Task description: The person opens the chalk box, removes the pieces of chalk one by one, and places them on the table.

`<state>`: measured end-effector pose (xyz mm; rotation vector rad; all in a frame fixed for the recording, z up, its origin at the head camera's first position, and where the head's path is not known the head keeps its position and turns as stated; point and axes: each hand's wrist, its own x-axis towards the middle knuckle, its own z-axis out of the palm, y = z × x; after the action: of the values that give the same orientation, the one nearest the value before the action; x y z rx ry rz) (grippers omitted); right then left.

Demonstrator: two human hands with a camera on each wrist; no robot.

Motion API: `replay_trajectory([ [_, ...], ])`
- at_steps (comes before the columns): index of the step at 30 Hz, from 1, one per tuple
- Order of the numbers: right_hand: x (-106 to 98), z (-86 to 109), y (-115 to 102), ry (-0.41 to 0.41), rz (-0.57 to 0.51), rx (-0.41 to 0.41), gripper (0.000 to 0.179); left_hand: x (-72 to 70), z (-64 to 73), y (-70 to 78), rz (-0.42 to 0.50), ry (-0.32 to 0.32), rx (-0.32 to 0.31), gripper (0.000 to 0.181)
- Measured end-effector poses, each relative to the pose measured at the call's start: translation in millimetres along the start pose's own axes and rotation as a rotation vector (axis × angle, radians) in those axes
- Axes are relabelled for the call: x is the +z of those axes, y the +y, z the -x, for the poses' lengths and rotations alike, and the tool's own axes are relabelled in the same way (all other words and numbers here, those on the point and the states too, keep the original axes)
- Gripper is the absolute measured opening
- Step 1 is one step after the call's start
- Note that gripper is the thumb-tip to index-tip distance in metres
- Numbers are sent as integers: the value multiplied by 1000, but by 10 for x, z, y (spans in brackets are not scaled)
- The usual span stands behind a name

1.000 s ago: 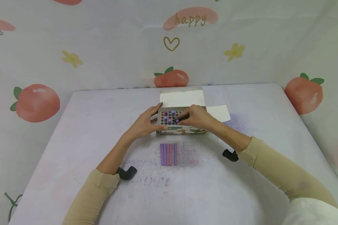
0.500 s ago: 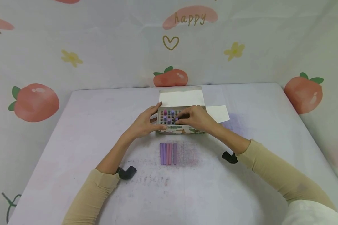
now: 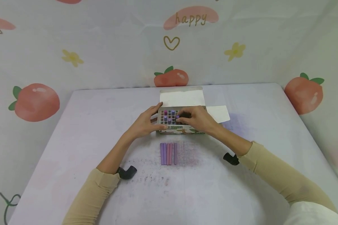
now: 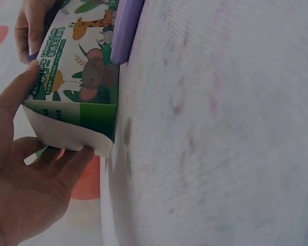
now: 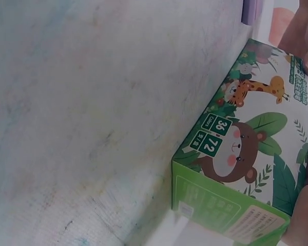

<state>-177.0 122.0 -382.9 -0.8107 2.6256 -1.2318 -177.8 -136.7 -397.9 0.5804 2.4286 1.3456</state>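
The cardboard chalk box (image 3: 183, 129), printed with animals and leaves, lies with its lid raised and a grid of holes facing up. My left hand (image 3: 143, 124) grips the box's left end, thumb at the front top edge and fingertips on a white side flap (image 4: 61, 136). My right hand (image 3: 198, 118) is over the right half of the grid, its thumb and fingers pinching the top of a purple chalk stick (image 3: 177, 117). Other chalk ends, among them a magenta chalk (image 3: 165, 112), stick up from the grid. The right hand hides much of the grid.
In front of the box several purple and pink chalk sticks (image 3: 168, 154) lie side by side on the white cloth-covered table (image 3: 208, 187). The lid (image 3: 181, 97) leans back, and a right flap (image 3: 219, 113) sticks out. Chalk smudges mark the cloth.
The purple chalk stick in my right fingers has shifted slightly upward, away from the box's front edge, with the right hand moving along. My left hand keeps its place on the box.
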Motion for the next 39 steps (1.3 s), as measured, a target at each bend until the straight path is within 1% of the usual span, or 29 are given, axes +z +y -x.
replay_trajectory([
  [6, -5, 8, -9, 25, 21, -42, 18, 0, 5, -2, 3, 1, 2, 101],
  [14, -45, 23, -30, 62, 46, -107, 15, 6, 8, -7, -22, -2, -6, 100],
  [19, -59, 27, -57, 70, 28, -104, 16, 8, 24, 9, -9, -13, -17, 100],
  [23, -53, 42, -77, 104, 10, -99, 17, 11, 22, 15, -3, -21, -16, 100],
  [27, -67, 65, -101, 152, -35, -104, 18, 16, 13, 6, -5, -19, -12, 100],
  [33, -112, 87, -126, 209, -174, -110, 20, 14, 13, -2, -24, -7, -8, 100],
  [37, -129, 113, -140, 209, -249, -77, 23, 10, 21, 10, -25, -6, -15, 100],
  [39, -129, 124, -150, 191, -310, -50, 24, 8, 27, 14, -30, -4, -20, 100],
])
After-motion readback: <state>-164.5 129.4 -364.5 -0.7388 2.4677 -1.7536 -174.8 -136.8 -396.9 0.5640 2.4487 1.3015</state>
